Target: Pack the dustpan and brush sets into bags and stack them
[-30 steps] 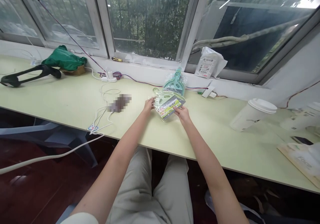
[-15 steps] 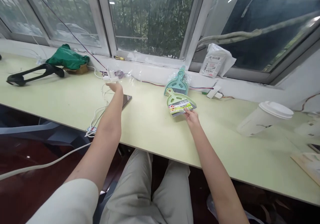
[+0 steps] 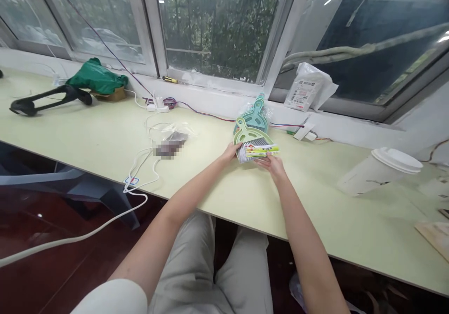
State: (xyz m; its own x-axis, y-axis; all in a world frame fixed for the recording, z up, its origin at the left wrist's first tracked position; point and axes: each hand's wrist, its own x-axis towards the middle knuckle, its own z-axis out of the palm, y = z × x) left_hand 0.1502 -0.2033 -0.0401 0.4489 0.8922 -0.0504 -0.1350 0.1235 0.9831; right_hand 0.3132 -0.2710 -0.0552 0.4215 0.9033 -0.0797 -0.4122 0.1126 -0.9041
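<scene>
- Left hand (image 3: 230,152): fingers curled against the left edge of the green mini brush-and-dustpan set (image 3: 253,142), at its bristle end; gripping contact, hand not flat
- Right hand (image 3: 272,163): fingertips on the near right edge of the same set, by its printed label card (image 3: 261,150); the two hands bracket the set from either side
- Green mini brush-and-dustpan set: lies flat on the tabletop (image 3: 217,187) between the hands, handle pointing away from the person
- Teal brush-and-dustpan set (image 3: 257,115): in clear wrap, just beyond the green one, touching or overlapping it, leaning toward the window sill
- Clear plastic wrapper (image 3: 170,131): on the tabletop to the left of the left hand, over a blurred item
- White cable (image 3: 142,164): loops left of the wrapper and drops off the near edge
- Lidded paper cup (image 3: 380,171): lying on its side, well to the right of the right hand
- White pouch (image 3: 308,88): on the sill, beyond the right hand
- Green bag (image 3: 96,76): far left, near the window
</scene>
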